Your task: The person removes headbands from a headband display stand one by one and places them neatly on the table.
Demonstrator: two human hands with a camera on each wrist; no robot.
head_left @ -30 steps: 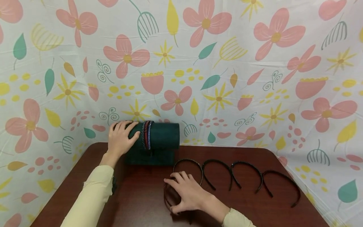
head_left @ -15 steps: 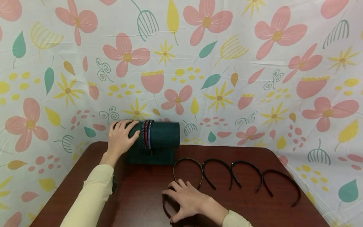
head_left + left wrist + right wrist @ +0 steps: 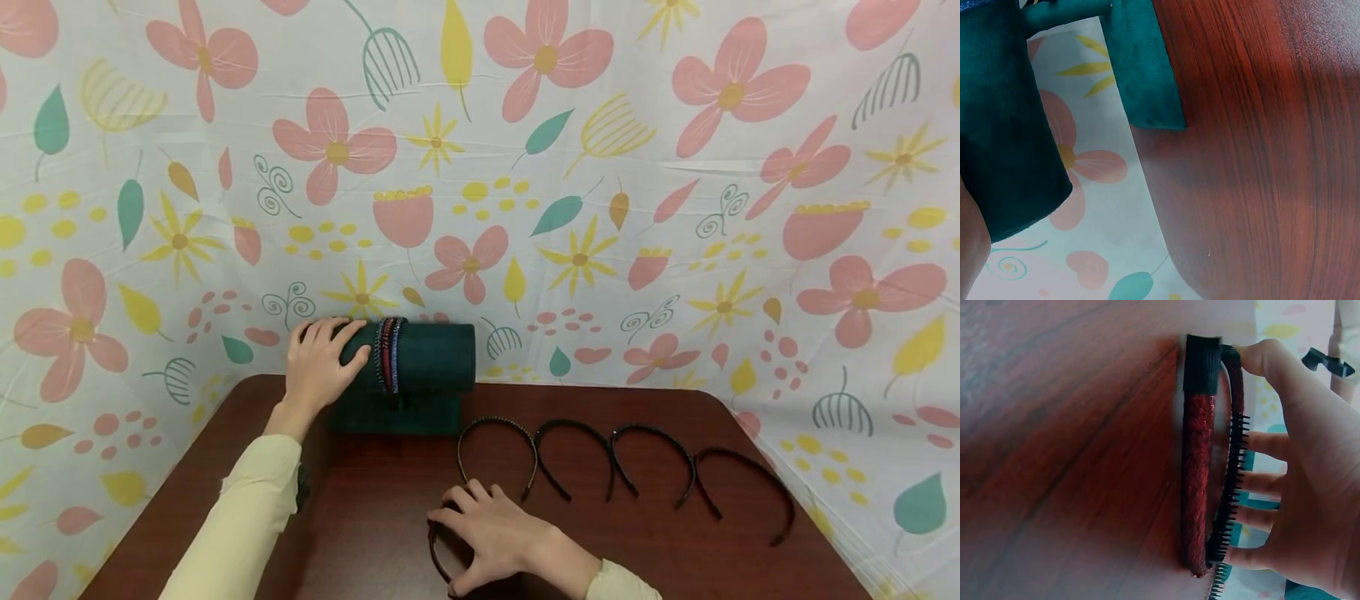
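Headband [image 3: 1198, 481], curved, glittery dark red, black-tipped and toothed.

left arm [image 3: 240, 508] extended | left grip [image 3: 322, 362] palm-down, fingers bent | right grip [image 3: 495, 533] palm-down, fingers spread, thumb opposed

Five headbands are showing now: four slim, dark, curved headbands [image 3: 610, 457] are lining up right, one glittery red, black-tipped headband [image 3: 1197, 481] is sitting near! Three narrow bands, dark, red and blue [image 3: 388, 357], are crossing one dark-green, cylinder-topped display stand [image 3: 437, 358], far left. One left hand [image 3: 322, 362], one right hand [image 3: 491, 533], two pale-yellow sleeves [image 3: 240, 508] are appearing over one reddish-brown, wood-grain table [image 3: 367, 533].
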